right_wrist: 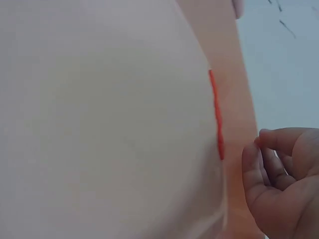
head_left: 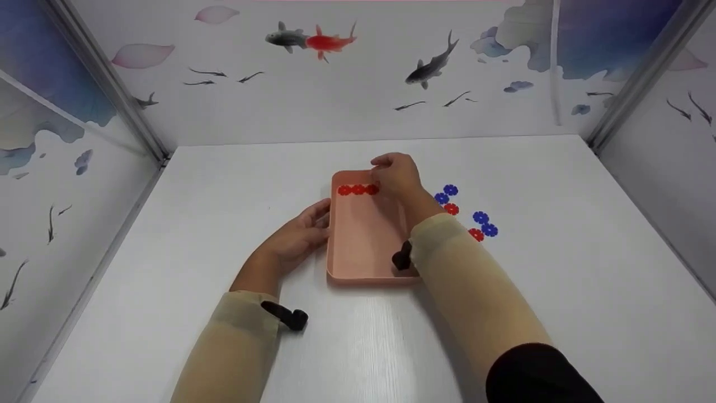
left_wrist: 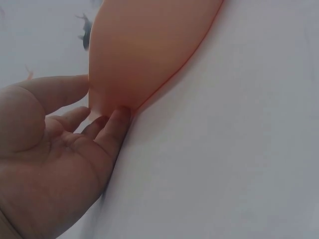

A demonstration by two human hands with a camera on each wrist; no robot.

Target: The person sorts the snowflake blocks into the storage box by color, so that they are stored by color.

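Observation:
A pink rectangular tray (head_left: 363,240) lies on the white table. Inside it, near the far end, three red flower-shaped plastic pieces (head_left: 358,190) form a row; in the right wrist view this row (right_wrist: 217,117) appears edge-on. My left hand (head_left: 296,235) touches the tray's left outer wall with extended fingers, as the left wrist view also shows. Above the tray's far right corner, my right hand (head_left: 398,174) pinches a small red flower-shaped piece (right_wrist: 257,141) between thumb and finger. That piece is mostly hidden by the fingertips.
To the tray's right lie loose blue flower-shaped pieces (head_left: 450,190) and a red piece (head_left: 451,209), partly behind my right forearm. Farther right, another red piece (head_left: 476,234) rests by two blue ones (head_left: 485,224). Fish-printed walls (head_left: 358,101) enclose the table.

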